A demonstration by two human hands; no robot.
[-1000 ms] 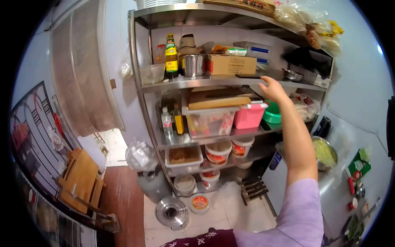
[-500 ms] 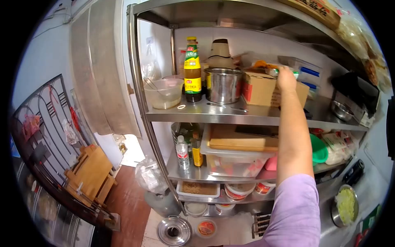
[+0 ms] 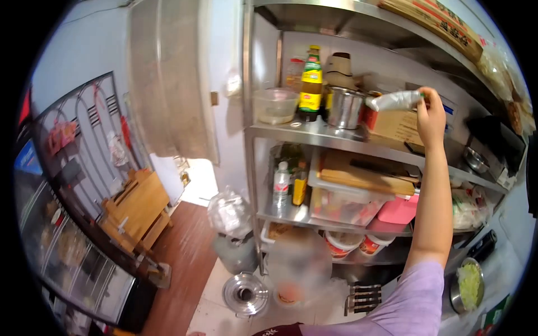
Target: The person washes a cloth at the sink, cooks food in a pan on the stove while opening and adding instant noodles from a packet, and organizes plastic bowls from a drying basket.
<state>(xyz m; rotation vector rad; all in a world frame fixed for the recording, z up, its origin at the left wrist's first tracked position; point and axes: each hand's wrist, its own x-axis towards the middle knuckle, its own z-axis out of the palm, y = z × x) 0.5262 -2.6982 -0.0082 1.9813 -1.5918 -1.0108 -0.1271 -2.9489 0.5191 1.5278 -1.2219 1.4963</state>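
Before steel shelving [image 3: 314, 132] and pale walls [image 3: 84, 61], the right hand [image 3: 430, 115] grips a silvery packet [image 3: 395, 101].

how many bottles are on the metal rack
3 visible: a tall bottle beside the steel pot, a clear bottle and a yellowish bottle together on the shelf below; more may be hidden behind.

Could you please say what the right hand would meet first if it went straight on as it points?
Probably the back wall above the box; depth is unclear, so the right hand or its bag might brush the box first.
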